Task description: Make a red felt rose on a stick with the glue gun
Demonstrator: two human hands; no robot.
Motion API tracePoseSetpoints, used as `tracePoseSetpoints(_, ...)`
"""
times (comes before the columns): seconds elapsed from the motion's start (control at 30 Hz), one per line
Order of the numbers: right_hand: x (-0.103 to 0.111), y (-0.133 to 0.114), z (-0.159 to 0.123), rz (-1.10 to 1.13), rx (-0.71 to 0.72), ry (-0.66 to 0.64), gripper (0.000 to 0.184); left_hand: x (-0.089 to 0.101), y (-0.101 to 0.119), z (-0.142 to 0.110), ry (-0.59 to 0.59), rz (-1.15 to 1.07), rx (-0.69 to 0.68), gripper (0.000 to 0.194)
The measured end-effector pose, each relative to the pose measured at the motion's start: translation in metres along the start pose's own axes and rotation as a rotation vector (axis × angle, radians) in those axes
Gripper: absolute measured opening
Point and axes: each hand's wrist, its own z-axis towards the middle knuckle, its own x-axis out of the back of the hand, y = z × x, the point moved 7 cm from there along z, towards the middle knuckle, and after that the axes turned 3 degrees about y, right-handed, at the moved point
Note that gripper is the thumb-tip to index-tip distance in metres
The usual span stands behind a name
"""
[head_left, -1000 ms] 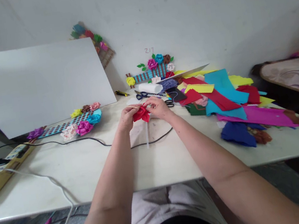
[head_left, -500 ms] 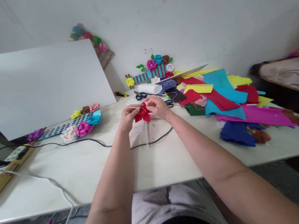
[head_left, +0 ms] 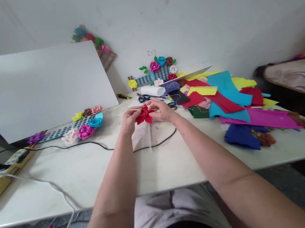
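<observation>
A red paper flower (head_left: 144, 116) is held up over the middle of the table between my two hands. My left hand (head_left: 129, 120) is closed on its left side, and a thin pale stick (head_left: 133, 109) pokes out between those fingers. On the flower's right, my right hand (head_left: 162, 110) has its fingers pinched together at the petals; the fingertips are partly hidden. Below the flower a translucent stick (head_left: 150, 139) lies on the table beside a black cable (head_left: 161, 142).
Sheets of coloured paper (head_left: 227, 96) are heaped at the right. Behind my hands are scissors (head_left: 144, 98), a white roll (head_left: 152, 91), purple yarn (head_left: 171, 86) and a yellow cutter (head_left: 123, 96). A flower-decorated panel (head_left: 65, 131) and a power strip (head_left: 11, 165) lie at the left.
The flower has turned and shifted slightly left. My right fingers have moved from its upper edge to its right side. My left hand has barely moved.
</observation>
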Motion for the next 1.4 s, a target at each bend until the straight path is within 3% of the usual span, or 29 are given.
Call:
tracePoseSetpoints(0.13,0.0,0.001,0.001,-0.019,0.007,0.017,0.007,0.0,-0.001,0.0,-0.001,-0.007,0.008,0.03)
tracePoseSetpoints(0.33,0.004,0.012,0.002,-0.191,-0.092,0.053,0.014,-0.001,-0.002,0.001,-0.025,0.0,0.011,0.031)
tracePoseSetpoints(0.5,0.006,0.01,0.004,-0.295,-0.009,0.023,0.017,-0.003,-0.002,0.0,-0.072,0.011,0.019,0.03)
tracePoseSetpoints(0.6,0.005,0.011,0.004,-0.268,0.029,-0.014,0.017,-0.004,-0.003,0.0,-0.087,0.0,0.032,0.029)
tracePoseSetpoints(0.8,0.003,0.02,0.001,-0.095,-0.054,-0.078,0.017,-0.005,-0.004,-0.001,-0.107,-0.014,0.046,0.027)
tracePoseSetpoints(1.1,0.003,0.013,0.003,-0.098,-0.044,-0.012,0.02,-0.007,0.003,-0.002,-0.027,-0.082,0.075,0.03)
tracePoseSetpoints(1.4,0.002,0.004,0.003,-0.287,0.014,0.022,0.021,0.0,-0.003,0.0,0.044,-0.167,0.117,0.033)
